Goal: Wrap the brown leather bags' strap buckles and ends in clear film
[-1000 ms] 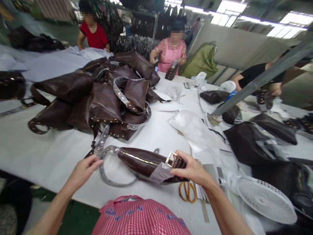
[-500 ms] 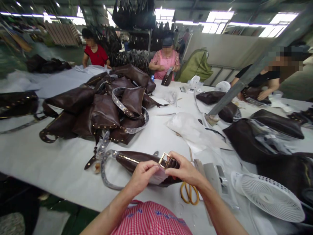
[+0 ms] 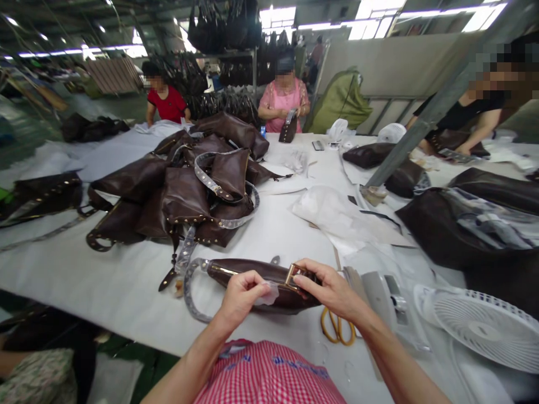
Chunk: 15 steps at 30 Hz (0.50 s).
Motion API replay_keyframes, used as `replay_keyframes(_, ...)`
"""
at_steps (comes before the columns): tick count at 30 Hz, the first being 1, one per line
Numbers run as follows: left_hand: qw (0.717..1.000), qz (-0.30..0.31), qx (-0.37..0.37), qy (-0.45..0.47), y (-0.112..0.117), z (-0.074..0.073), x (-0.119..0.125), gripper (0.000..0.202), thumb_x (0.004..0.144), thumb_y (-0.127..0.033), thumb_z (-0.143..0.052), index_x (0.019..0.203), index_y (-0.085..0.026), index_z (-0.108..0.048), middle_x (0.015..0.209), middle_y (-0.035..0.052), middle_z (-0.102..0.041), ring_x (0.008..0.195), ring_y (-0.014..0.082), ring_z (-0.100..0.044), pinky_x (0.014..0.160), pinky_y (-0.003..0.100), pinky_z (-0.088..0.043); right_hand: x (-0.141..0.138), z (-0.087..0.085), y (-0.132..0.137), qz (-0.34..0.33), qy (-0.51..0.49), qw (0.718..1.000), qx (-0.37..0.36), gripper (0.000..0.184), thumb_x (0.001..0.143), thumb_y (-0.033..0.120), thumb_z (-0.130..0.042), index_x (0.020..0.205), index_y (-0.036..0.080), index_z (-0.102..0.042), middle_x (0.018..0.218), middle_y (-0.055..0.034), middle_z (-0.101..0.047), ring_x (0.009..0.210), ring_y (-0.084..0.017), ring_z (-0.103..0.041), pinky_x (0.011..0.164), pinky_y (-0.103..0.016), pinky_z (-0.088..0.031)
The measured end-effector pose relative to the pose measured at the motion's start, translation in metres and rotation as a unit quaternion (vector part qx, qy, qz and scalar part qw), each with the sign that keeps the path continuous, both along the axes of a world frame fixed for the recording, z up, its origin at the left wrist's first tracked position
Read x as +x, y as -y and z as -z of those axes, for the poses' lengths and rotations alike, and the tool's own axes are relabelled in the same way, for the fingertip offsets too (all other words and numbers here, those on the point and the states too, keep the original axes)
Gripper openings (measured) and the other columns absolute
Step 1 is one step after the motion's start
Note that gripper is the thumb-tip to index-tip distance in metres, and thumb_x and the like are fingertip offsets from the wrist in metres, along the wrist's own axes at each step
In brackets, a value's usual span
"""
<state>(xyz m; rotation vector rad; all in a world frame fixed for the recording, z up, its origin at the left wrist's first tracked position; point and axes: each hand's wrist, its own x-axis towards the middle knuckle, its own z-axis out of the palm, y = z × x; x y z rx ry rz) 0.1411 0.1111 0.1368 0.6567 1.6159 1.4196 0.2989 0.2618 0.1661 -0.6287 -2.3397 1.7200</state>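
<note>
i see the left hand [image 3: 241,297] pinching a thin white sheet [image 3: 268,294] on the brown leather bag [image 3: 252,270], low in the middle, and the right hand [image 3: 332,290] with its fingers closed on the gold buckle [image 3: 296,276].

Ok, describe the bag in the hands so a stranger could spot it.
On the long white table, look past the heap of brown leather bags to the near edge. One bag lies apart there, between the left hand and right hand, set apart by its gold buckle.
</note>
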Motion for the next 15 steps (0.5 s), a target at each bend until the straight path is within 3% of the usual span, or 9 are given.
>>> replay_keyframes(5,0.995,0.001,0.001,0.102,-0.0021,0.0063,-0.0001,0.027,0.056,-0.021,-0.076,0.053,-0.016,-0.050,0.050,-0.0039,-0.058,0.048,0.0083,-0.049,0.050,0.020,-0.036,0.0006,0.0033,-0.0050,-0.008,-0.033,0.999,-0.017,0.030,0.086,0.039,-0.055,0.106,0.019,-0.065,0.099,-0.0047,-0.068,0.089,-0.018,-0.062,0.081,-0.029,-0.049)
replay_keyframes(8,0.988,0.068,-0.022,0.138,-0.0021,0.0078,-0.0032,0.021,0.059,-0.022,-0.074,0.056,-0.015,-0.055,0.055,-0.0009,-0.063,0.051,0.0095,-0.052,0.053,0.021,-0.038,0.0010,0.0034,-0.0073,-0.025,-0.034,0.999,-0.011,0.032,0.086,0.037,-0.055,0.111,0.018,-0.065,0.107,-0.0057,-0.068,0.095,-0.019,-0.063,0.087,-0.031,-0.048)
replay_keyframes(11,0.981,0.119,-0.044,0.144,-0.0033,0.0069,-0.0051,0.018,0.062,-0.026,-0.074,0.060,-0.013,-0.062,0.060,0.0023,-0.067,0.055,0.0115,-0.056,0.058,0.023,-0.041,0.0003,0.0055,-0.0074,-0.034,-0.046,0.998,-0.005,0.030,0.086,0.034,-0.054,0.108,0.018,-0.066,0.105,-0.0055,-0.070,0.094,-0.019,-0.064,0.087,-0.030,-0.049)
replay_keyframes(15,0.979,0.112,-0.049,0.164,-0.0091,0.0041,-0.0039,0.024,0.054,-0.023,-0.080,0.057,-0.013,-0.058,0.055,-0.0017,-0.062,0.051,0.0095,-0.053,0.054,0.021,-0.039,-0.0016,0.0109,-0.0072,-0.036,-0.075,0.997,0.010,0.024,0.085,0.029,-0.055,0.099,0.016,-0.069,0.096,-0.0051,-0.072,0.086,-0.017,-0.065,0.080,-0.026,-0.050)
